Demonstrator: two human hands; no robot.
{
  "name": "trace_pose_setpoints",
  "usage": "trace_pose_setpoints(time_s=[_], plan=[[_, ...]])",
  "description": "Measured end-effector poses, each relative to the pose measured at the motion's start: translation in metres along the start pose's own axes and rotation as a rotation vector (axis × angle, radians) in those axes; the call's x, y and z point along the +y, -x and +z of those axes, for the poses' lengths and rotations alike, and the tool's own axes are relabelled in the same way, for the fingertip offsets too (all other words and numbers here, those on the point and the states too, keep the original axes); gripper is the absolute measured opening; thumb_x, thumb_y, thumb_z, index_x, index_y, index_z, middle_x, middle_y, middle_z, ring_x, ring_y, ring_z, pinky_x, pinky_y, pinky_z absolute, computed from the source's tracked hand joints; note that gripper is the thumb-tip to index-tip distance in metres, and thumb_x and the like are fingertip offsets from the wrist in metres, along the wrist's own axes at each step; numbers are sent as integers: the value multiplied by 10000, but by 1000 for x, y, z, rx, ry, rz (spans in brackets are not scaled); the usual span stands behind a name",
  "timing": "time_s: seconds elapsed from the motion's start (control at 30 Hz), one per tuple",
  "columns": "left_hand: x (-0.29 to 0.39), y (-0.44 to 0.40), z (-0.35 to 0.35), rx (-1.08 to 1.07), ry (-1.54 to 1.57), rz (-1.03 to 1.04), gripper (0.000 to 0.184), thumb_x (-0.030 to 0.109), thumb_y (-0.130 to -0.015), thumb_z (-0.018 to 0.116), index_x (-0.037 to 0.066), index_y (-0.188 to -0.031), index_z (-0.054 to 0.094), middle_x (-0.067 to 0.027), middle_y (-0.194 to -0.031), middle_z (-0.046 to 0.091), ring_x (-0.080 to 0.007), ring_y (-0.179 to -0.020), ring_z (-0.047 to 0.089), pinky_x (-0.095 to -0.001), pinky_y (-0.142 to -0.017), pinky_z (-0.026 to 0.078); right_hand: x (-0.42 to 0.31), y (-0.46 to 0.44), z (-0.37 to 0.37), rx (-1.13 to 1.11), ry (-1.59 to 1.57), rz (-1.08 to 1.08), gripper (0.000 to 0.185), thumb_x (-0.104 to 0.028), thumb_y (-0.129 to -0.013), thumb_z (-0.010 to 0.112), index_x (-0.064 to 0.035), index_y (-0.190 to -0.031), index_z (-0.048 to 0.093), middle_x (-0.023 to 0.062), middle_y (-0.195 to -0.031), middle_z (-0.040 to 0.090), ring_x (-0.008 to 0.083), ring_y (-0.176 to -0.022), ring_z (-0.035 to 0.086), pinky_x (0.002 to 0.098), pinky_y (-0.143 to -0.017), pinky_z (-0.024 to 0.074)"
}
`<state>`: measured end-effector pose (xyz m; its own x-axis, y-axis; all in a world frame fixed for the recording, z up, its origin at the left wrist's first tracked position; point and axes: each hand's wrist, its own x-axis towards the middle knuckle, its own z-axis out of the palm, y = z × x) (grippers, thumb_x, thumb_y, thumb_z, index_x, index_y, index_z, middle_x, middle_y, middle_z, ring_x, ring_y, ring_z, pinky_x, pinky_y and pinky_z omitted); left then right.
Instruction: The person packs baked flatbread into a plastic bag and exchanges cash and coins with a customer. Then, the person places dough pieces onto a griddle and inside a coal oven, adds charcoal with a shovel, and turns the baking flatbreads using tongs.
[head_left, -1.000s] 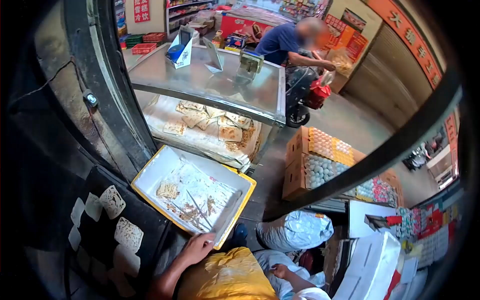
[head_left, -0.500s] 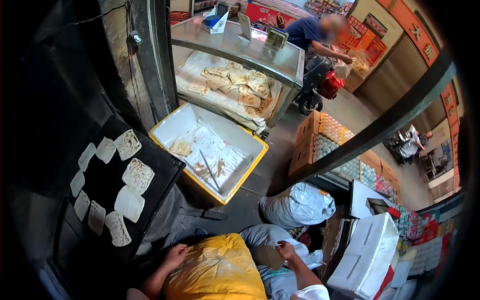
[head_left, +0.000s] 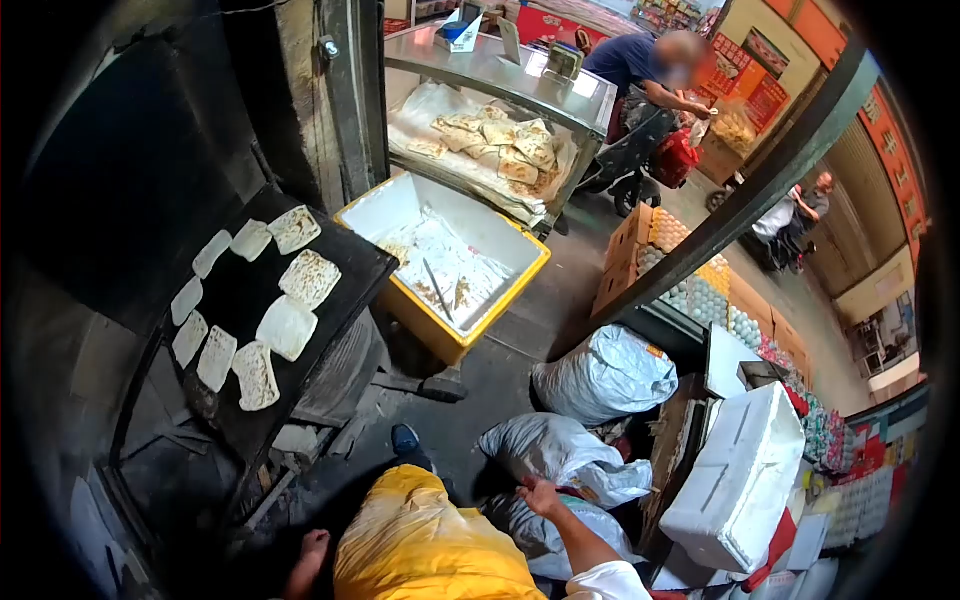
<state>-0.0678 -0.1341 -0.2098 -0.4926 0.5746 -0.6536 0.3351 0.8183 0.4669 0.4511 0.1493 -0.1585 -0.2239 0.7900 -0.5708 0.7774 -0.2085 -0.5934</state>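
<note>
The left grip (head_left: 313,545) hangs low, beside the yellow cloth garment (head_left: 430,540) which covers the front of the person. Its fingers are too unclear, so I cannot tell whether they are apart or together. The right grip (head_left: 540,497) is on the other side of this garment, in front of the whitish woven plastic sacks (head_left: 570,455); its fingers look bent, but I cannot tell if they hold something or if they touch the sacks.

Nine thin, pale, squarish flatbreads (head_left: 287,328), several with brown spots, lie in a ring on the black flat surface (head_left: 245,300). They are forward and to the left of the left grip, well apart from both grips. Beyond the garment stands the yellow-rimmed white box (head_left: 430,340), near this surface.
</note>
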Motion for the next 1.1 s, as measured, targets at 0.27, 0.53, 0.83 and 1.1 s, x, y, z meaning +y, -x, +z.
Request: trace_pose_setpoints(time_s=[0.27,0.53,0.83,1.1], plan=[[163,12,-49,-53,647,193,269,136,-943,580,11,-1182,583,-61,-993,635,-141,-859,596,-284,-770,499,73,77,51,-113,-46,63,381,-232,-821,615,14,-1112,638,176,-914,690,233,-814,661,363,-717,521],[235,-29,-166,149,213,499,293,129,-910,587,9,-1177,579,-138,-1058,634,-241,-964,627,-337,-804,486,114,47,111,-129,-523,-1,171,-58,-858,576,-6,-1017,610,41,-832,606,151,-670,575,326,-548,476],[246,-136,-298,464,-452,808,348,226,-869,632,58,-1170,579,-113,-1217,528,-305,-1189,461,-468,-1010,349,-123,37,178,-38,-283,203,263,-94,-899,587,32,-1130,582,100,-956,627,205,-805,598,316,-705,499],[313,-179,-259,184,-404,986,573,357,-895,609,102,-1380,444,-131,-1434,361,-321,-1370,266,-497,-1110,211,-181,57,212,-89,-682,384,350,26,-903,536,40,-1253,529,133,-1120,609,194,-979,578,300,-847,485]])
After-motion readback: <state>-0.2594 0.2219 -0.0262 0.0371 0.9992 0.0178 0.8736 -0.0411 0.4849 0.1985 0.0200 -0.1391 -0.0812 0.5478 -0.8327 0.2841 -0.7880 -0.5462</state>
